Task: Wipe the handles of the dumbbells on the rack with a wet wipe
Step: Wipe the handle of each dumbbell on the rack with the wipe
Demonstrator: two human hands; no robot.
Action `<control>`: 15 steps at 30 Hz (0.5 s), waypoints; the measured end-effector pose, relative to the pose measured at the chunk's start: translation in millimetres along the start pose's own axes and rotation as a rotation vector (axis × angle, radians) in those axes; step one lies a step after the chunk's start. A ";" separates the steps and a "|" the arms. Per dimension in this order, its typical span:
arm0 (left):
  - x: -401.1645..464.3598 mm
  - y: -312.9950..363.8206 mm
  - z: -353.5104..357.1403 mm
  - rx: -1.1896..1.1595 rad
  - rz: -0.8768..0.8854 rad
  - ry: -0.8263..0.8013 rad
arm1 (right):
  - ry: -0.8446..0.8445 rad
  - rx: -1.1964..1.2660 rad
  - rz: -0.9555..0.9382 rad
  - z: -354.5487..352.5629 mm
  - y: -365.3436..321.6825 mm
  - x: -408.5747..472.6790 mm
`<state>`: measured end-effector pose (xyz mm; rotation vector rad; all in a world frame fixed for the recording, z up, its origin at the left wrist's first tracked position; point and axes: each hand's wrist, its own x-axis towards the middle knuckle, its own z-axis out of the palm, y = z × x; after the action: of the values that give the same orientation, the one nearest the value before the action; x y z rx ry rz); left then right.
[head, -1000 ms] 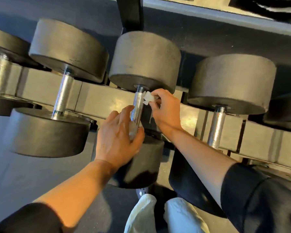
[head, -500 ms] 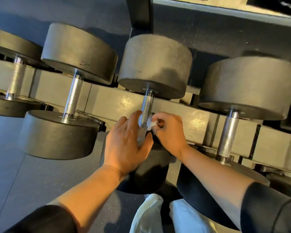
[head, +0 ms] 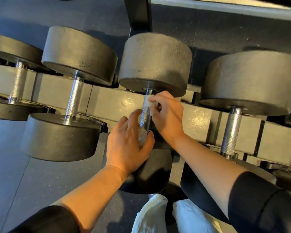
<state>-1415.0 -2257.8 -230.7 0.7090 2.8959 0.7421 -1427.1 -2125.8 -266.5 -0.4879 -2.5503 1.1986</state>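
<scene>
A dumbbell rack (head: 121, 101) with pale grey beams runs across the view, with a black upright post (head: 138, 12) rising behind it. Four round-headed dumbbells lie on it side by side, their handles pointing toward the camera. The far-right dumbbell (head: 252, 78) is the bulkiest; next to it lies the middle dumbbell (head: 155, 63), then the left dumbbell (head: 79, 54), and a fourth dumbbell (head: 13, 47) is cut off by the left edge.

Both forearms reach in from below in black sleeves pushed up toward the elbows. The left hand (head: 128, 143) rests on the near head of the middle dumbbell, fingers loosely curled round something pale and translucent; what it is I cannot tell. The right hand (head: 168, 115) is at the knurled steel handle (head: 145, 115) of the middle dumbbell, its fingertips pinching a small white wet wipe (head: 149, 103) against the upper end of the handle, just under the far head.

Light-coloured trouser legs (head: 158, 216) show at the bottom edge above the dark speckled floor (head: 32, 182).
</scene>
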 end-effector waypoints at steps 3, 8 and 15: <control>0.5 2.3 -1.0 0.006 0.039 0.042 | -0.173 0.089 0.074 -2.3 0.6 -21.5; 0.4 1.5 0.2 -0.025 0.026 0.025 | -0.294 0.175 0.202 -3.0 4.9 -33.0; -1.2 -5.3 3.4 -0.062 -0.055 0.065 | -0.012 0.177 0.256 -16.0 6.1 -7.2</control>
<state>-1415.5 -2261.1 -236.2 0.6070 2.9224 0.8604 -1413.3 -2114.1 -262.2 -0.7840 -2.4156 1.5023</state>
